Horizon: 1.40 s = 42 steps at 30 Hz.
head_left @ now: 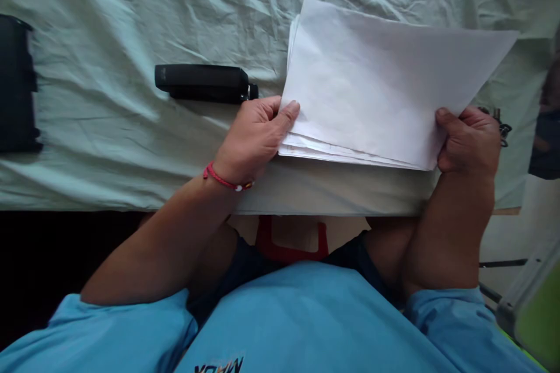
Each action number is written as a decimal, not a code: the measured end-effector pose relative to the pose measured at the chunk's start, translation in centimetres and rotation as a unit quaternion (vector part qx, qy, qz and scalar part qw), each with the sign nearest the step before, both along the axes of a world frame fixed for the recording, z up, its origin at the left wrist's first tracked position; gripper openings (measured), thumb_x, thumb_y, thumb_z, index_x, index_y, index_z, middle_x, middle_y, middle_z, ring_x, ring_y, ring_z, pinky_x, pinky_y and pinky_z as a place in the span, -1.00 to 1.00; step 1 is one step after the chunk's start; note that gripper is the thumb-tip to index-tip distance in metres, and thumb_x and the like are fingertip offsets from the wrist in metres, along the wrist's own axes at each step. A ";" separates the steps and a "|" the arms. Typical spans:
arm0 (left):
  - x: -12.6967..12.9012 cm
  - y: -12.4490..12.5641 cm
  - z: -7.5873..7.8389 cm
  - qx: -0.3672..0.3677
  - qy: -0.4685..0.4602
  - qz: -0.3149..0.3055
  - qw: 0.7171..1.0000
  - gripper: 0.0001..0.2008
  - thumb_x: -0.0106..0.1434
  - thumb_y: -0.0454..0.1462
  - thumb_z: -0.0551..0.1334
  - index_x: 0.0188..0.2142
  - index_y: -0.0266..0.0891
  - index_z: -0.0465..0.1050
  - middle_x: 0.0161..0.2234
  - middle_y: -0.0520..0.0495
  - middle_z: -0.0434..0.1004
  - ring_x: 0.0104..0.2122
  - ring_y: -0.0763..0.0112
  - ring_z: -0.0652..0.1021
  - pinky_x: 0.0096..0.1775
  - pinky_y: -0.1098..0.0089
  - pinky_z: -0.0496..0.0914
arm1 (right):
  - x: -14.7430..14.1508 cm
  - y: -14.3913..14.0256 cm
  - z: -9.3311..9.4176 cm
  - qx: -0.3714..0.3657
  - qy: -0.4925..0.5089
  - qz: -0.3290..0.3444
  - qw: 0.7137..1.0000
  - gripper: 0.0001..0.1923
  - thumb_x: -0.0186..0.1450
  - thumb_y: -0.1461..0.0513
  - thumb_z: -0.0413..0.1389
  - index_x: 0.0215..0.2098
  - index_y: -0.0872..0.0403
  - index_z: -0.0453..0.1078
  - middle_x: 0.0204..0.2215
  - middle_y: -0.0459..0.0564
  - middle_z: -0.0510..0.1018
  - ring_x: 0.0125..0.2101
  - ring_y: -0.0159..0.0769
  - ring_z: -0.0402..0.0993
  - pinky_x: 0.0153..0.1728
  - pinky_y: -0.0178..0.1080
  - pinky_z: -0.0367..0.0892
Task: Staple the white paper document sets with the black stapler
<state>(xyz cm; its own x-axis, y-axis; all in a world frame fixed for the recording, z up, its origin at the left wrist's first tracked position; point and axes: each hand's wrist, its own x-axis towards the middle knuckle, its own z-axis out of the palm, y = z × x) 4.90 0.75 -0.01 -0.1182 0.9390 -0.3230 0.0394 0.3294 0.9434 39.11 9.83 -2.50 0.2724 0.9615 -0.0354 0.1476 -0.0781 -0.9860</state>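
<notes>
Two hands hold one stack of paper, and nearest of all is the blue shirt [306, 315] of the person, with part of a red thing [291, 253] showing below the near edge of the cloth-covered surface [175, 178]. Just past that edge, left of its middle, the left hand [258, 131], a red bracelet [227, 185] at its wrist, is closed on the stack's left side, thumb on top. The right hand [472, 140], nearer the surface's right edge, pinches the stack's right side close to its near corner. The paper stack [371, 81] spans the gap between them, reaching from near the front edge well toward the far side; whether it rests on the cloth or is lifted, I cannot tell.

Its near and left edges are uneven, with lower sheets peeking out. To handle it well, keep the grip light but matched on both sides, thumbs flat so that the top sheet neither slides nor creases, and square the edges evenly.

Just left of the left hand lies a black object [201, 81], parallel to the near edge. Small dark items [504, 131] sit behind the right hand, and a dark case [15, 84] stands well apart to the left.
</notes>
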 end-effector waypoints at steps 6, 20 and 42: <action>-0.1 0.1 0.6 0.006 -0.072 -0.057 0.996 -0.65 0.07 -0.10 0.63 -0.32 -0.23 0.60 -0.35 -0.03 0.64 -0.30 0.33 0.60 -0.31 0.44 0.49 | 0.9 0.2 -0.1 0.019 0.006 -0.027 0.999 -0.75 -0.08 0.23 0.39 -0.39 0.08 0.59 -0.33 -0.08 0.68 -0.27 -0.32 0.59 0.15 -0.04 0.56; 0.0 0.4 2.5 -0.071 0.011 -0.048 0.996 -0.64 0.37 -0.38 0.38 -0.57 -0.26 0.46 -0.68 0.12 0.29 -0.66 0.62 0.25 -0.60 0.52 0.07 | 1.9 0.6 -0.5 0.020 0.000 -0.039 0.999 -0.75 -0.12 0.21 0.40 -0.47 0.03 0.50 -0.32 -0.08 0.64 -0.20 -0.24 0.58 0.24 0.08 0.50; -1.4 0.2 1.4 -0.059 0.024 -0.115 0.991 -0.56 0.28 -0.09 0.49 -0.60 -0.20 0.42 -0.67 0.03 0.36 -0.65 0.53 0.34 -0.55 0.43 0.18 | 1.8 0.7 -0.4 0.010 -0.003 -0.044 0.999 -0.69 -0.18 0.16 0.48 -0.46 -0.03 0.57 -0.27 -0.02 0.67 -0.19 -0.11 0.59 0.22 0.22 0.48</action>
<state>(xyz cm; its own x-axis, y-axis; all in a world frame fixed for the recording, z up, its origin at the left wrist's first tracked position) 3.54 0.99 1.43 0.0770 0.8989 -0.4313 0.1696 0.4145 0.8941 40.91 10.55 -2.94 0.3555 0.9345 -0.0152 0.1473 -0.0720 -0.9865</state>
